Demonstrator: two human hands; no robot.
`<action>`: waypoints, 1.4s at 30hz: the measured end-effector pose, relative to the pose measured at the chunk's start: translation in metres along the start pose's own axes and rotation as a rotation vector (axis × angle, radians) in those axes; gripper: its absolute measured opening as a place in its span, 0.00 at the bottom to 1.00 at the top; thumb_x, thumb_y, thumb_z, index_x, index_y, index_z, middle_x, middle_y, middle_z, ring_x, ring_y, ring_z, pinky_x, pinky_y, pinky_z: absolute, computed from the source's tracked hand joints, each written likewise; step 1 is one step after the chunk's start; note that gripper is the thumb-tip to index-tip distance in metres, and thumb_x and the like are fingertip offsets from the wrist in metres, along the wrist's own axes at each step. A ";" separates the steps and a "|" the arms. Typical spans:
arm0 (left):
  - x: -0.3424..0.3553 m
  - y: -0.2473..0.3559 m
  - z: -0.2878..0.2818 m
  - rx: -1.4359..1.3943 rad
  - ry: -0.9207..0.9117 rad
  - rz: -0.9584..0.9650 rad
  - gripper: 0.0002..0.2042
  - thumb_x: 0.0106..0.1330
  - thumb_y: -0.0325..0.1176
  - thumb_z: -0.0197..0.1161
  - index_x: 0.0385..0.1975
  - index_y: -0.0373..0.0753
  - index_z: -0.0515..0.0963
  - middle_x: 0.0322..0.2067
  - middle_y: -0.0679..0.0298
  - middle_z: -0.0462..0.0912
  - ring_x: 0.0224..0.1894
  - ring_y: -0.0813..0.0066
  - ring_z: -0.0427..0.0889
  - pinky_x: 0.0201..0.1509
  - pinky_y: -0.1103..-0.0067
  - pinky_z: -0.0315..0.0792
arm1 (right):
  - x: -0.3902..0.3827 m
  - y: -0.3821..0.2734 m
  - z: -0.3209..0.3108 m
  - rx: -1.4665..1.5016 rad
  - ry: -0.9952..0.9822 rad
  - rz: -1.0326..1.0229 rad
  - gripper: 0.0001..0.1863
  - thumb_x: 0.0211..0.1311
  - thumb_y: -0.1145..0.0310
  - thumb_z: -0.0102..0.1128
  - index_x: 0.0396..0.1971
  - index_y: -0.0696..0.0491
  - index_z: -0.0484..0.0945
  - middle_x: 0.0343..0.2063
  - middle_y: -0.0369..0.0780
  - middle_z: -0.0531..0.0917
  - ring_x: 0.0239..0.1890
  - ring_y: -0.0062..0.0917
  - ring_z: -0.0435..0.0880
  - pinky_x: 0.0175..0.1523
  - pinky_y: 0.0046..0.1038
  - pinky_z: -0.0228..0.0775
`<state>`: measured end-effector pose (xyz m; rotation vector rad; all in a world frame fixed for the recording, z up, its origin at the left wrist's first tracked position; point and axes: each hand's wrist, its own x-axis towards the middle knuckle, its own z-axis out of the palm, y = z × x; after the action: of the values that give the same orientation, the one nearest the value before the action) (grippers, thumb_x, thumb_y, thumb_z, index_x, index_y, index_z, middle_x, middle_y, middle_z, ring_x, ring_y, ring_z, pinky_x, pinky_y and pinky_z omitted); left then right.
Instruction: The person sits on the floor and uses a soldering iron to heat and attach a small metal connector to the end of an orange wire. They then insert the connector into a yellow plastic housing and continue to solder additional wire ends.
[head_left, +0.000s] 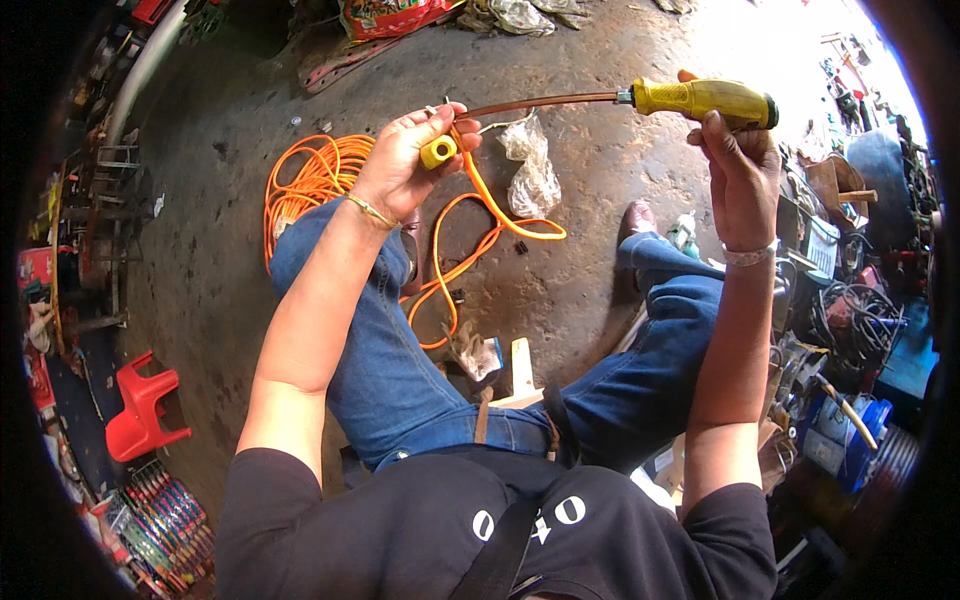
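Observation:
My right hand [740,180] is closed round the yellow handle of a long screwdriver [700,100], held level above the floor. Its reddish-brown shaft runs left, and the tip meets the fingers of my left hand [420,145]. Those fingers pinch the end of an orange cable [482,190], with pale wire ends showing near the fingertips. A yellow hollow plug part [439,152] sits against the left palm. From there the cable drops in loops between my legs. Exactly where the screwdriver tip touches is hidden by the fingers.
A large coil of orange cable [312,175] lies by my left knee. Clear plastic wrapping [533,172] rests on the concrete floor [220,260]. A red stool [145,408] stands at the left. Black cables [850,315] and a blue machine [850,440] crowd the right side.

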<state>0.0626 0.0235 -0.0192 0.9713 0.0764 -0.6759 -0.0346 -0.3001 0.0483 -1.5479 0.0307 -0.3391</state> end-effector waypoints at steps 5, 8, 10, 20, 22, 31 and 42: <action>0.000 -0.005 0.003 0.045 0.027 0.001 0.10 0.71 0.35 0.54 0.44 0.37 0.75 0.38 0.60 0.83 0.39 0.72 0.84 0.32 0.83 0.82 | -0.001 -0.002 -0.005 0.360 -0.015 0.095 0.25 0.66 0.56 0.58 0.55 0.59 0.69 0.51 0.45 0.76 0.46 0.26 0.80 0.47 0.23 0.77; 0.000 -0.003 0.001 0.017 0.052 -0.011 0.10 0.71 0.35 0.54 0.44 0.36 0.75 0.38 0.60 0.83 0.40 0.72 0.84 0.32 0.82 0.81 | 0.001 -0.001 -0.005 0.170 -0.034 -0.028 0.23 0.67 0.61 0.56 0.56 0.59 0.68 0.53 0.46 0.75 0.47 0.26 0.80 0.50 0.24 0.77; -0.002 0.000 -0.002 0.006 0.023 0.010 0.10 0.71 0.35 0.54 0.44 0.36 0.75 0.38 0.60 0.83 0.40 0.72 0.84 0.32 0.82 0.81 | 0.002 -0.002 -0.005 0.100 -0.054 -0.082 0.21 0.69 0.65 0.54 0.57 0.59 0.67 0.55 0.48 0.74 0.49 0.28 0.79 0.52 0.24 0.76; -0.004 0.002 -0.002 0.026 0.067 0.004 0.10 0.70 0.35 0.55 0.44 0.36 0.75 0.39 0.58 0.83 0.40 0.71 0.84 0.32 0.81 0.82 | -0.002 -0.006 -0.008 -0.106 0.031 0.035 0.25 0.65 0.65 0.59 0.61 0.54 0.67 0.49 0.42 0.76 0.50 0.26 0.77 0.57 0.27 0.73; -0.004 0.002 -0.003 0.040 0.055 0.005 0.10 0.70 0.35 0.55 0.44 0.36 0.76 0.39 0.58 0.83 0.40 0.71 0.84 0.32 0.81 0.82 | -0.001 -0.003 -0.006 0.088 0.028 -0.139 0.25 0.58 0.68 0.67 0.55 0.55 0.72 0.45 0.43 0.80 0.49 0.26 0.79 0.56 0.26 0.75; -0.003 0.002 -0.006 0.028 0.029 0.010 0.11 0.70 0.35 0.55 0.44 0.36 0.76 0.39 0.59 0.83 0.40 0.72 0.84 0.32 0.82 0.82 | -0.001 -0.008 -0.004 0.073 -0.028 -0.087 0.29 0.65 0.74 0.55 0.66 0.55 0.58 0.60 0.50 0.68 0.63 0.38 0.69 0.64 0.34 0.68; -0.005 0.002 -0.001 0.092 0.049 -0.010 0.10 0.70 0.36 0.55 0.44 0.38 0.76 0.39 0.62 0.83 0.40 0.73 0.84 0.32 0.82 0.80 | -0.001 -0.004 -0.001 0.112 0.006 -0.193 0.29 0.61 0.69 0.63 0.61 0.53 0.66 0.52 0.46 0.77 0.55 0.33 0.77 0.60 0.34 0.73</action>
<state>0.0601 0.0273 -0.0168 1.0763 0.0939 -0.6695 -0.0366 -0.3013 0.0520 -1.4424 -0.1320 -0.4898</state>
